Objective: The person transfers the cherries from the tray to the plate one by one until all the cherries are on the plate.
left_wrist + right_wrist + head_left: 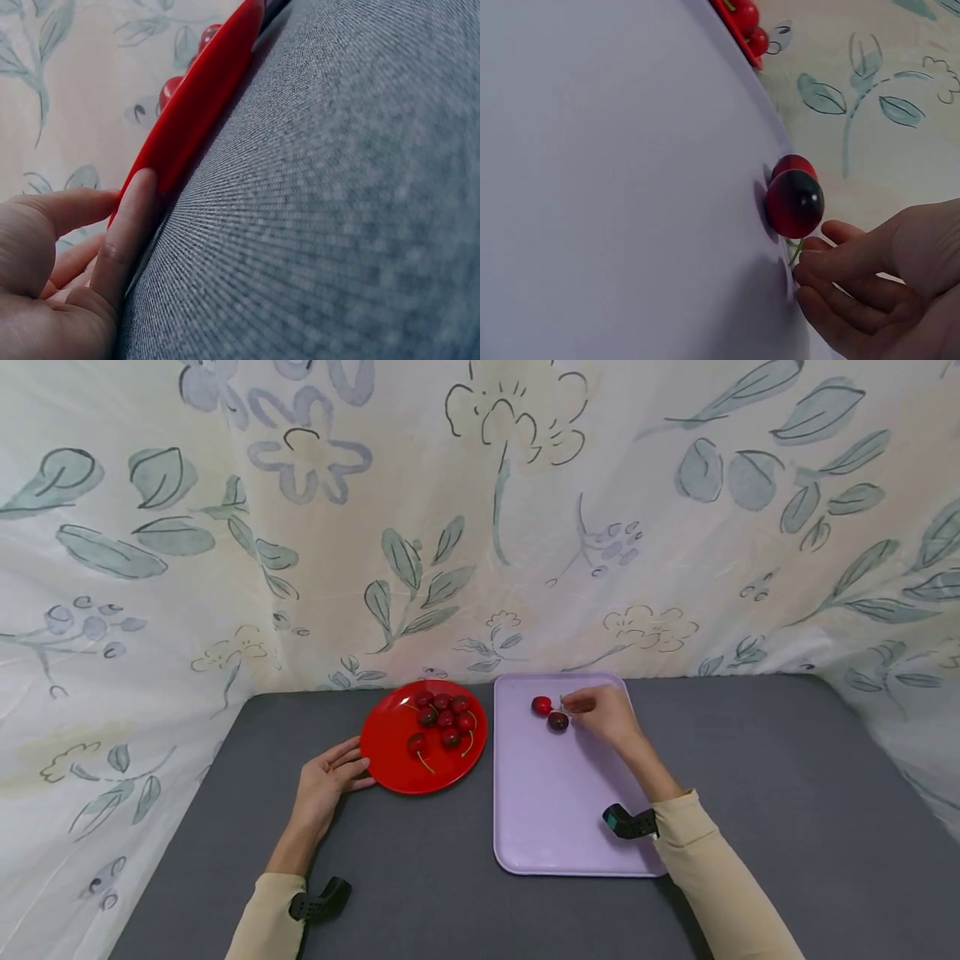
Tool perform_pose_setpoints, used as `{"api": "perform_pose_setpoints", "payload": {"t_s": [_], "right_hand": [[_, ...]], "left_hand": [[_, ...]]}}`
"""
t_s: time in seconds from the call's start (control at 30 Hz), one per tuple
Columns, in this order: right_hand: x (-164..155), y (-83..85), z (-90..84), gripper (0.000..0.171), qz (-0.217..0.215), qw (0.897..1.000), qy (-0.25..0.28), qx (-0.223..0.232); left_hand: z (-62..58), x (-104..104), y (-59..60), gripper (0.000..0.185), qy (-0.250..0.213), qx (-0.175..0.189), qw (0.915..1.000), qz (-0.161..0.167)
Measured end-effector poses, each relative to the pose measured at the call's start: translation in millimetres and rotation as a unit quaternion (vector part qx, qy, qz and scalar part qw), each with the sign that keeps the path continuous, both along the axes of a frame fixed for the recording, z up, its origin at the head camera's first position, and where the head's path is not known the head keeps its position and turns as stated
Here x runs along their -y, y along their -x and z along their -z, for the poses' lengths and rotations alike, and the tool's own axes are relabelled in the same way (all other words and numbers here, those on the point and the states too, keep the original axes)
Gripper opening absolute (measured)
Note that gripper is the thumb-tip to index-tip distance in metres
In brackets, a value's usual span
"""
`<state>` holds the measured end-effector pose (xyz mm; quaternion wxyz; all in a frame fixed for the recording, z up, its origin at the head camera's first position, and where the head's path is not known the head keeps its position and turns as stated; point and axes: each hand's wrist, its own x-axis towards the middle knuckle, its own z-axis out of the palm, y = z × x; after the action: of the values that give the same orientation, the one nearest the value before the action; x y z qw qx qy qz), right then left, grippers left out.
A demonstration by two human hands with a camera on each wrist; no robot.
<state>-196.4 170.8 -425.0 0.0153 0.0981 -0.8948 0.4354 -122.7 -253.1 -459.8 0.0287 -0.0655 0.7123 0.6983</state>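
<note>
My left hand [326, 781] is at the left edge of a round red plate [390, 760], its fairly straight fingers touching the rim. In the left wrist view, one finger [124, 232] lies along the plate's outer side. Several cherries [446, 719], some with green stems, sit on the plate. On the lilac tray [555, 802], a bright red cherry [542, 705] and a dark red cherry [557, 722] lie close together near the far edge. Just right of them, my right hand [603, 714] pinches a thin green stem [796, 253], thumb and fingertips together.
The plate and tray stand side by side on a dark grey table [420, 877]. Behind them hangs a pale cloth [525, 568] printed with flowers and leaves. Each wrist wears a black strap device, such as the one [628, 822] over the tray.
</note>
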Motion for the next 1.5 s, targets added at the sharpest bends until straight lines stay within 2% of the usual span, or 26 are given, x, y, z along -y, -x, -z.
{"api": "perform_pose_setpoints", "payload": {"t_s": [0.17,0.4,0.6,0.7,0.8,0.9,1.1,1.4,1.5], "right_hand": [[5.2,4.3,1.5,0.025,-0.008,1.000,-0.012,0.002],[6.7,7.8,4.6,0.021,0.003,1.000,-0.020,0.001],[3.2,7.9,4.8,0.017,0.016,1.000,0.008,-0.011],[0.7,6.7,1.0,0.018,0.037,0.999,0.023,-0.014],[0.8,4.3,-6.7,0.022,0.054,0.997,0.059,0.000],[5.5,-0.5,-15.4,0.026,0.061,0.992,0.113,0.020],[28.0,-13.2,-23.2,0.030,0.044,0.974,0.217,0.041],[77.7,-24.7,-16.9,0.028,0.025,0.948,0.304,0.090],[93.8,-28.9,-13.5,0.025,0.013,0.945,0.311,0.095]], "left_hand": [[-0.1,-0.2,0.3,0.052,-0.001,-0.005,1.0000,0.000],[0.8,0.2,0.2,0.052,-0.003,-0.006,1.0000,-0.001],[1.4,-0.1,0.2,0.051,-0.003,-0.010,0.9999,0.000],[1.6,-0.4,0.5,0.050,-0.004,-0.011,0.9999,-0.001],[1.7,-0.3,0.7,0.051,-0.004,-0.010,0.9999,-0.004],[1.7,0.3,0.6,0.052,-0.002,-0.010,0.9999,-0.004],[1.8,-0.1,-0.4,0.051,0.001,-0.012,0.9999,-0.003],[1.8,-0.6,-1.6,0.050,0.005,-0.012,0.9999,-0.007],[1.2,-0.7,-1.7,0.051,0.005,-0.011,0.9999,-0.004]]}}
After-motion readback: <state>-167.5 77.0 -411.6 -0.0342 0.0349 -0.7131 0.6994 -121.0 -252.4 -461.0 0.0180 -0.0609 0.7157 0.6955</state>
